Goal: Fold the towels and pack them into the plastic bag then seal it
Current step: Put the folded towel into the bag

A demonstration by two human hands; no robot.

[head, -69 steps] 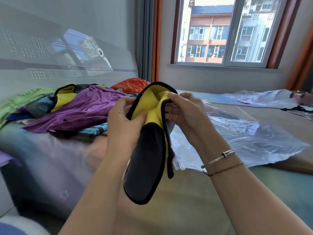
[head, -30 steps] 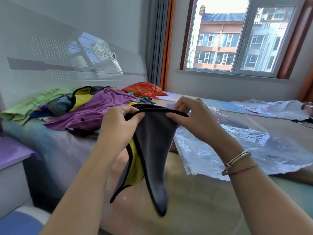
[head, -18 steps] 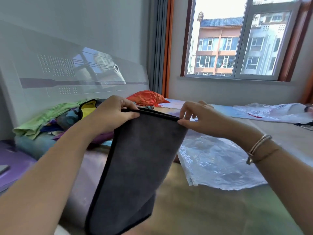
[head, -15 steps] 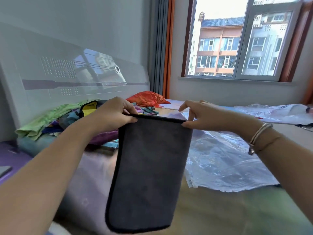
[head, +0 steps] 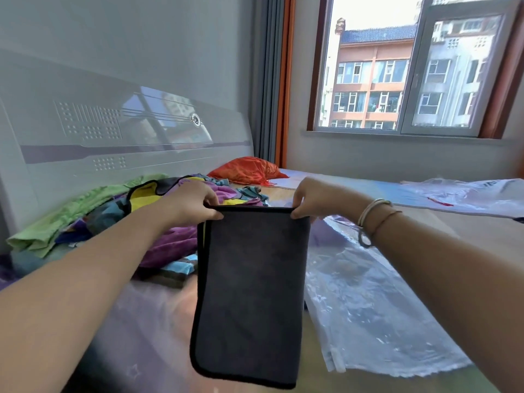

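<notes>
while two hands, left (head: pixel 192 202) and right (head: pixel 314 198), pinch one grey towel (head: pixel 249 293), one plastic bag (head: pixel 368 302) lies beside.

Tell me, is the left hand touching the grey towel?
Touching. The head view shows the left hand pinching the grey towel at its top left corner.

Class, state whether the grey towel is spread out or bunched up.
Spread out: the grey towel hangs flat, left hand and right hand pinching its top corners.

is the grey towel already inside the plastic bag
No, the grey towel hangs in the air, pinched at its top corners by the left hand and right hand, beside the plastic bag.
</notes>
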